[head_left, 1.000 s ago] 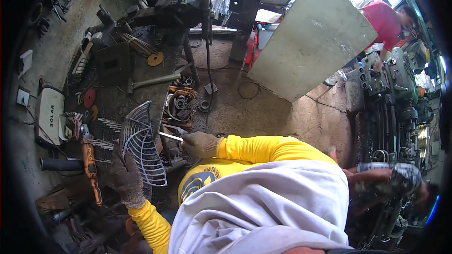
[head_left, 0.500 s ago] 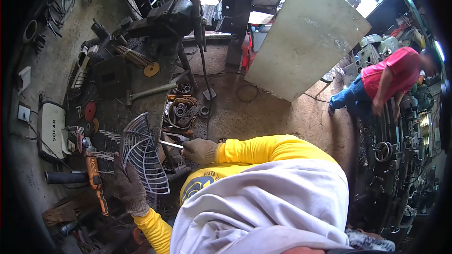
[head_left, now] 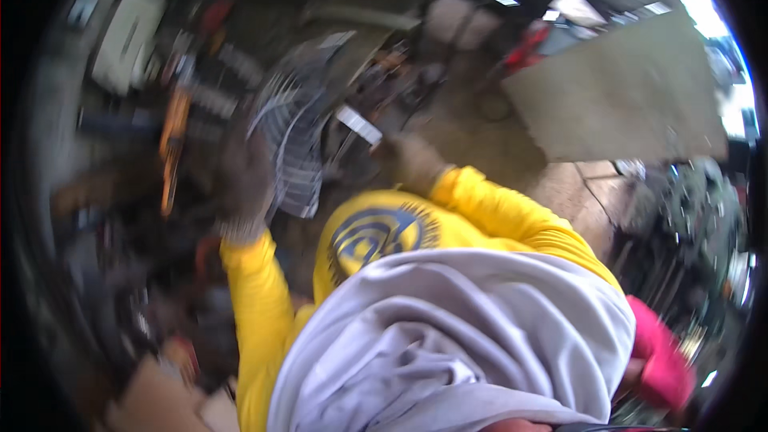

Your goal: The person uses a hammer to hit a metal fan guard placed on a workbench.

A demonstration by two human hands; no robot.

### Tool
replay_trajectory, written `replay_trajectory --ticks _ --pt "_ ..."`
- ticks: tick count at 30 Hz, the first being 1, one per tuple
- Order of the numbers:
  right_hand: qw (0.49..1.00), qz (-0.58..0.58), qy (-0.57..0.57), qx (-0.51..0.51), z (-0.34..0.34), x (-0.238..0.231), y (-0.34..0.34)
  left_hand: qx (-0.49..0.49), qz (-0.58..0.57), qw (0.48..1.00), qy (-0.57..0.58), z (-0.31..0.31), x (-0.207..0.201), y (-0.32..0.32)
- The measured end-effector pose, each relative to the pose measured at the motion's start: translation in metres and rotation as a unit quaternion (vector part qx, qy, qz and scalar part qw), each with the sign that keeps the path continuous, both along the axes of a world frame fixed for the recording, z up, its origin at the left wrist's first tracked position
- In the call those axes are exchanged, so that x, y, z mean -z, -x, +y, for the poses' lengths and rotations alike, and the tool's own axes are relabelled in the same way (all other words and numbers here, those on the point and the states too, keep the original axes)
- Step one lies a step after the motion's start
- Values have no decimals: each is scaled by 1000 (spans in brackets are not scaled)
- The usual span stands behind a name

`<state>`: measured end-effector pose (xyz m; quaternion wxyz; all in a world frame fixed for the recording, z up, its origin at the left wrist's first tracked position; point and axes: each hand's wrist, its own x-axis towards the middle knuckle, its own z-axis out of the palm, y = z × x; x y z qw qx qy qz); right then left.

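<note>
The picture is smeared by motion. My left hand, in a dark knit glove, grips the near edge of a curved, fan-shaped metal grille, though its separate fingers are blurred. The grille, with its curved bars and cross rods, stands tilted beside the workbench. To the right of it, my gloved right hand is closed round one end of a short flat pale metal bar. The bar points toward the grille with a gap between them.
An orange angle grinder lies left of my left hand. A white box is on the wall. A large pale sheet panel leans at the far right. Machinery and a person in a red shirt are at right.
My view has swung to the left and downward, so the panel and the bench appear shifted. The person in red now shows at the lower right. Both hands keep the grille and bar.
</note>
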<state>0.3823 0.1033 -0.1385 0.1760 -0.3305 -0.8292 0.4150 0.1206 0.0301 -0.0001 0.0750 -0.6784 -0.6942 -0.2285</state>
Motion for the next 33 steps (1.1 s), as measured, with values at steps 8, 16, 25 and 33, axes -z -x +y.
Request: replay_trajectory --ticks 8,16,25,33 --pt "972 -61 178 137 -5 0 6 0 -23 998 -54 7 19 13" --pt "992 16 53 117 0 -28 17 -10 -41 999 0 13 9 3" --pt "991 -108 23 76 7 -12 39 0 -21 1000 -11 12 9 10" --pt "990 -121 -43 52 10 8 30 22 5 999 -27 13 12 13"
